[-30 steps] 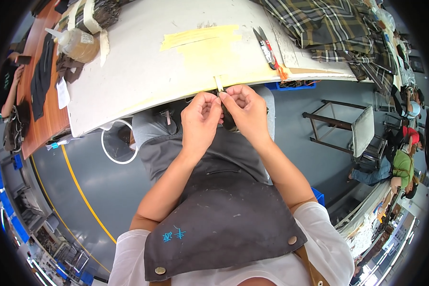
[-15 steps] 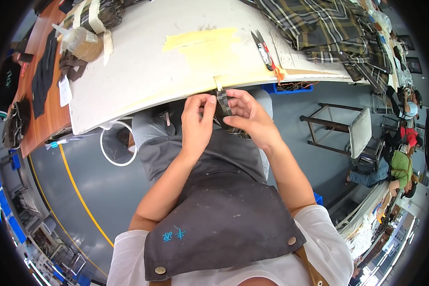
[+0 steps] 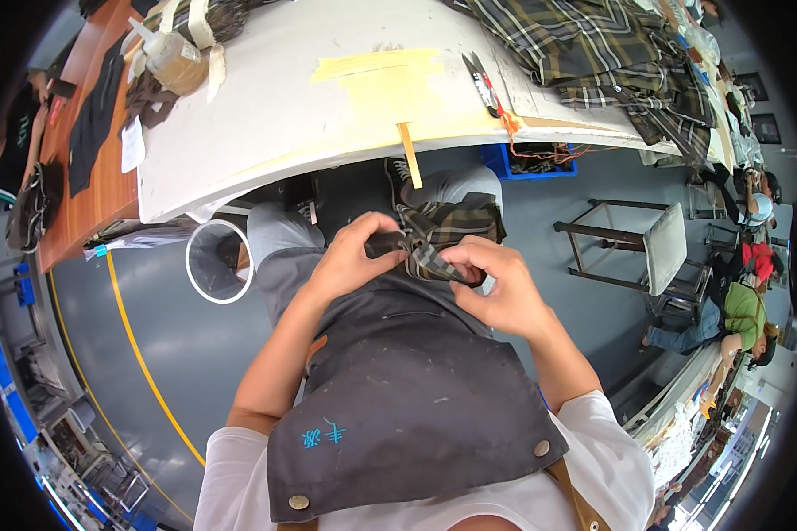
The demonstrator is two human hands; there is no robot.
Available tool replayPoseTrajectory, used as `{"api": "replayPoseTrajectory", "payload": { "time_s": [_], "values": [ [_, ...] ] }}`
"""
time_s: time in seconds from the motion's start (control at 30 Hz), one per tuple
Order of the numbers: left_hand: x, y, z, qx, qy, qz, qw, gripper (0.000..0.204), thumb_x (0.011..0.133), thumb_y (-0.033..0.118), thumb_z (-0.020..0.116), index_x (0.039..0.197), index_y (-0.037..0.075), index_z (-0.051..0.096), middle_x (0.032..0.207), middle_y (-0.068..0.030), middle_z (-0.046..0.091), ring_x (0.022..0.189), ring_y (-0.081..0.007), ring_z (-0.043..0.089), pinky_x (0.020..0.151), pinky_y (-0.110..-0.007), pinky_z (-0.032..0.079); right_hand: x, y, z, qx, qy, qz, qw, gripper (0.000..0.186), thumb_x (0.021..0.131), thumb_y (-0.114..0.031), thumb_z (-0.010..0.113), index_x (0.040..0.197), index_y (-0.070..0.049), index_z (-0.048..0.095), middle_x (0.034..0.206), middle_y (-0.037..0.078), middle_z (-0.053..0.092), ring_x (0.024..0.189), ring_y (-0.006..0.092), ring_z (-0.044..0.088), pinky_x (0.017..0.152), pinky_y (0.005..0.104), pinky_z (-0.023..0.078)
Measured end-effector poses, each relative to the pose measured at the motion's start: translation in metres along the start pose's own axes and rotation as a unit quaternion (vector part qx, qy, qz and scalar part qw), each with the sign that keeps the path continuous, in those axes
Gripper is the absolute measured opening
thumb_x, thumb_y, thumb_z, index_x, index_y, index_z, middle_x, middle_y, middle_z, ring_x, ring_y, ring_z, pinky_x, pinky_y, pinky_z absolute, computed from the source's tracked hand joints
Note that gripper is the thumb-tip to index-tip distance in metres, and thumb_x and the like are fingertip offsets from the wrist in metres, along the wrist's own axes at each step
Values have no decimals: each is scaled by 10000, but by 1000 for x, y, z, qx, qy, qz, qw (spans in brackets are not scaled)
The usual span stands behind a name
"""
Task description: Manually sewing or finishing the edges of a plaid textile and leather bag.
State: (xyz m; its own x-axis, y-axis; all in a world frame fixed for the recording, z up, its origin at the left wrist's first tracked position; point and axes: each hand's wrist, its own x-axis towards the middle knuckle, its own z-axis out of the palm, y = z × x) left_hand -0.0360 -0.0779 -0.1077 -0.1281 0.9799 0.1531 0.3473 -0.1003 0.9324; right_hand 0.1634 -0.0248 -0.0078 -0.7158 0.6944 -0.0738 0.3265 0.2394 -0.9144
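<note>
A dark plaid piece of cloth (image 3: 456, 221) lies over my lap, just below the near table edge. My left hand (image 3: 354, 261) pinches its folded dark edge between thumb and fingers. On the other side, my right hand (image 3: 502, 285) grips the same piece by its checked edge, thumb against forefinger. The cloth stretches between both hands. Beyond them, a narrow yellowish strip (image 3: 410, 155) sticks out from the table edge, apart from my fingers. What lies inside the folds is hidden.
The white table (image 3: 266, 97) carries thread snips (image 3: 484, 86) with an orange tassel, a squeeze bottle (image 3: 175, 64) and piled plaid garments (image 3: 593, 53). A white-rimmed bin (image 3: 219, 263) stands left, a stool (image 3: 664, 248) right, and a blue crate (image 3: 527, 162) under the table.
Both hands have drawn back from the table edge toward my body and moved apart, bringing the plaid cloth along. The yellowish strip and more of the cloth now show.
</note>
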Motion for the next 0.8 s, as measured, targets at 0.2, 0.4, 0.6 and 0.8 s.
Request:
{"api": "replayPoseTrajectory", "payload": {
  "time_s": [0.2, 0.4, 0.6, 0.8],
  "values": [
    [-20, 36, -13, 19, 67, -120, 990, 108, 713, 9, 700, 736, 0, 595, 701, -62, 582, 573, -125, 528, 546, -259, 447, -5, -11, -11, -13, 50, -27, 998, 356, 625, 97, 560, 950, -33, 627, 678, 7, 446, 592, 91, 419, 515, 232, 354],
    [-32, 49, -21, -102, 61, -128, 985, 150, 754, -23, 653, 900, -3, 624, 858, -40, 630, 727, -104, 571, 654, -230, 466, 1, -18, -9, -1, 80, -50, 996, 372, 618, 101, 543, 957, -25, 630, 685, 6, 449, 591, 87, 409, 528, 215, 346],
    [-40, 52, -34, -528, -111, -215, 814, 492, 757, -57, 619, 1227, -1, 488, 1236, -60, 503, 1094, -128, 496, 864, -240, 429, 11, -35, -8, -12, 30, -67, 997, 382, 620, 115, 549, 971, -18, 624, 718, 2, 469, 630, 92, 415, 570, 219, 353],
    [-42, 54, -16, -685, -139, -223, 680, 530, 719, 47, 692, 1208, -10, 494, 1135, -76, 565, 1028, -140, 546, 871, -274, 434, 22, -45, -6, -50, 6, -122, 991, 397, 623, 120, 569, 986, -32, 626, 735, 28, 499, 643, 104, 458, 558, 224, 371]
  ]
}}
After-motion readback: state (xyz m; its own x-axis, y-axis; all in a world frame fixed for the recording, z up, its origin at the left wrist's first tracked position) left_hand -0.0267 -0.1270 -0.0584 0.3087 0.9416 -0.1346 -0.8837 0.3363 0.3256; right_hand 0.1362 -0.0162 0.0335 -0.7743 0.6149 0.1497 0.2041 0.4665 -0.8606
